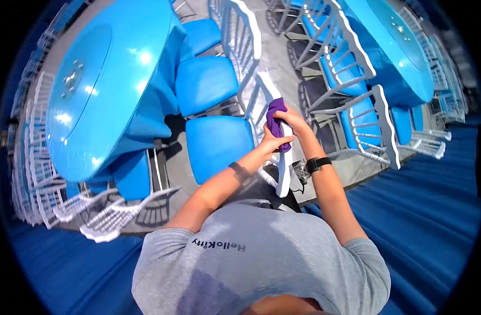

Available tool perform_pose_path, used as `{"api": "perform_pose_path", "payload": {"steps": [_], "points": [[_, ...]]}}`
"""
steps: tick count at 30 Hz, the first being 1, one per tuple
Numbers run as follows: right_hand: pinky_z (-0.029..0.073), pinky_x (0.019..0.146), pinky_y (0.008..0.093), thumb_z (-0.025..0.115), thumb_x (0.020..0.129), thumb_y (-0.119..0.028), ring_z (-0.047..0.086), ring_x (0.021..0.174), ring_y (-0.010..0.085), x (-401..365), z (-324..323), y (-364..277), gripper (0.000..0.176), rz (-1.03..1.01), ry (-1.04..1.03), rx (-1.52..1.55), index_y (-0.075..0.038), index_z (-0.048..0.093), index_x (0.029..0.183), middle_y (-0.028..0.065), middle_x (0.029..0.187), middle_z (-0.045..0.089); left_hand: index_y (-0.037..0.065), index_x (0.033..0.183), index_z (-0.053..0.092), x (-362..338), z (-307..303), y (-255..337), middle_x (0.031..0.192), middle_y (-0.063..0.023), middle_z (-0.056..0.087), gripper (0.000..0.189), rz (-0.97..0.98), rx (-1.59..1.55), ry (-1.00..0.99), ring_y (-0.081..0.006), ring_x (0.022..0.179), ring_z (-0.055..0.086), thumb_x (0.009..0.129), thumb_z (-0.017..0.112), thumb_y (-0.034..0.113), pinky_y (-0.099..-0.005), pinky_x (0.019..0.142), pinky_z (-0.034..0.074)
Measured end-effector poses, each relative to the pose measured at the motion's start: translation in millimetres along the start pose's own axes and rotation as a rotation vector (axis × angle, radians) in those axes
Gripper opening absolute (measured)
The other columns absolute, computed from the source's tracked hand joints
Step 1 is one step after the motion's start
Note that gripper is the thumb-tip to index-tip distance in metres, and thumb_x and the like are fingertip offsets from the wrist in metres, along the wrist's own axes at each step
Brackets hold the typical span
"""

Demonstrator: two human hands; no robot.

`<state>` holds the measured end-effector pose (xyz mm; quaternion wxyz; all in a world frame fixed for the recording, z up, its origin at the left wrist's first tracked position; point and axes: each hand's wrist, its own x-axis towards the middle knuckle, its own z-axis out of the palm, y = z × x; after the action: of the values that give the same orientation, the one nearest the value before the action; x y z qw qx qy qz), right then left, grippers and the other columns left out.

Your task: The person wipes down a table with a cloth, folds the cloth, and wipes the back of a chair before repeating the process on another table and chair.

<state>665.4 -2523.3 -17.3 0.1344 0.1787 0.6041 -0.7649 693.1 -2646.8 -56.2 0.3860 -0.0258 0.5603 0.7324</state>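
Note:
A purple cloth (274,116) is wrapped over the top rail of a white chair (284,176) directly in front of me. My right hand (293,119) grips the cloth at its upper part, fingers closed round the rail. Just below it, my left hand (273,143) presses the lower part of the cloth against the same rail, its thumb lying across it. The blue seat (219,147) of this chair lies to the left of the back. Parts of the fingers are hidden behind the cloth and rail.
On the left stands a round table (130,31) under a shiny blue cover, with blue-seated white chairs around it. A second blue table (408,58) with white chairs (386,126) stands on the right. Blue fabric (408,210) spreads at the lower right, beside the grey floor (356,173).

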Motion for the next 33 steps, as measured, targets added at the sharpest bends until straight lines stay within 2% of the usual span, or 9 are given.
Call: {"api": "perform_pose_path", "payload": {"steps": [2, 5, 13, 23, 28, 29, 31, 32, 33], "points": [[0.045, 0.071, 0.0264, 0.059, 0.069, -0.010, 0.055, 0.081, 0.0137, 8, -2, 5, 0.040, -0.006, 0.027, -0.083, -0.002, 0.051, 0.107, 0.0054, 0.091, 0.057, 0.003, 0.125, 0.022, 10, -3, 8, 0.112, -0.0088, 0.044, 0.086, -0.164, -0.161, -0.192, -0.0189, 0.101, 0.048, 0.060, 0.078, 0.012, -0.0295, 0.083, 0.044], [0.045, 0.071, 0.0261, 0.060, 0.067, -0.008, 0.055, 0.079, 0.0129, 12, 8, 9, 0.040, -0.081, 0.070, -0.156, -0.001, 0.051, 0.105, 0.0046, 0.090, 0.057, 0.004, 0.122, 0.031, 6, -8, 0, 0.111, -0.0065, 0.047, 0.073, 0.083, -0.060, -0.085, -0.0156, 0.099, 0.049, 0.064, 0.075, 0.008, -0.0281, 0.079, 0.045], [0.046, 0.066, 0.0262, 0.060, 0.065, -0.006, 0.056, 0.073, 0.0128, 62, 22, -16, 0.034, -0.228, -0.014, -0.349, 0.000, 0.054, 0.097, 0.0046, 0.082, 0.058, 0.009, 0.117, 0.037, 4, -22, 28, 0.100, -0.0027, 0.049, 0.052, 0.245, -0.348, -0.043, -0.0117, 0.086, 0.052, 0.074, 0.064, -0.002, -0.0259, 0.069, 0.046], [0.046, 0.071, 0.0280, 0.059, 0.068, -0.009, 0.056, 0.077, 0.0148, 119, 43, -61, 0.032, -0.109, -0.068, -0.145, -0.001, 0.055, 0.098, 0.0056, 0.085, 0.059, 0.006, 0.117, 0.037, 67, -53, 78, 0.098, -0.0020, 0.051, 0.053, 0.342, -0.174, -0.061, -0.0100, 0.080, 0.052, 0.073, 0.066, 0.000, -0.0238, 0.061, 0.046], [0.046, 0.074, 0.0293, 0.058, 0.071, -0.010, 0.058, 0.082, 0.0155, 122, 14, -52, 0.028, -0.188, -0.001, -0.089, -0.002, 0.057, 0.098, 0.0067, 0.089, 0.061, 0.003, 0.128, 0.025, 87, -40, 71, 0.117, -0.0057, 0.041, 0.071, 0.375, 0.026, -0.039, -0.0130, 0.102, 0.045, 0.072, 0.068, 0.008, -0.0254, 0.080, 0.042], [0.046, 0.074, 0.0293, 0.058, 0.071, -0.010, 0.058, 0.082, 0.0155, 125, 11, -53, 0.028, -0.192, 0.000, -0.092, -0.002, 0.057, 0.098, 0.0067, 0.089, 0.061, 0.003, 0.127, 0.026, 99, -40, 67, 0.115, -0.0069, 0.045, 0.068, 0.513, 0.014, -0.024, -0.0145, 0.101, 0.047, 0.072, 0.067, 0.006, -0.0260, 0.079, 0.044], [0.047, 0.073, 0.0310, 0.059, 0.070, -0.013, 0.059, 0.081, 0.0175, 126, 10, -51, 0.030, -0.334, 0.045, -0.302, -0.001, 0.057, 0.098, 0.0074, 0.088, 0.062, 0.003, 0.125, 0.028, 105, -48, 75, 0.111, -0.0080, 0.049, 0.065, 0.483, 0.179, -0.034, -0.0161, 0.098, 0.050, 0.072, 0.065, 0.003, -0.0264, 0.079, 0.045], [0.048, 0.072, 0.0333, 0.060, 0.068, -0.014, 0.060, 0.080, 0.0214, 125, 11, -51, 0.033, -0.474, 0.100, -0.501, -0.001, 0.056, 0.098, 0.0096, 0.085, 0.063, 0.001, 0.122, 0.031, 101, -48, 77, 0.108, -0.0107, 0.051, 0.073, 0.524, 0.205, -0.011, -0.0198, 0.096, 0.051, 0.064, 0.075, 0.013, -0.0306, 0.080, 0.044], [0.045, 0.076, 0.0294, 0.060, 0.070, -0.011, 0.056, 0.085, 0.0170, 136, 7, -37, 0.038, -0.511, 0.166, -0.604, 0.000, 0.051, 0.105, 0.0078, 0.094, 0.059, 0.001, 0.120, 0.035, 87, -48, 76, 0.108, -0.0107, 0.052, 0.062, 0.538, 0.195, -0.054, -0.0192, 0.096, 0.052, 0.070, 0.070, 0.014, -0.0312, 0.078, 0.045]]}}
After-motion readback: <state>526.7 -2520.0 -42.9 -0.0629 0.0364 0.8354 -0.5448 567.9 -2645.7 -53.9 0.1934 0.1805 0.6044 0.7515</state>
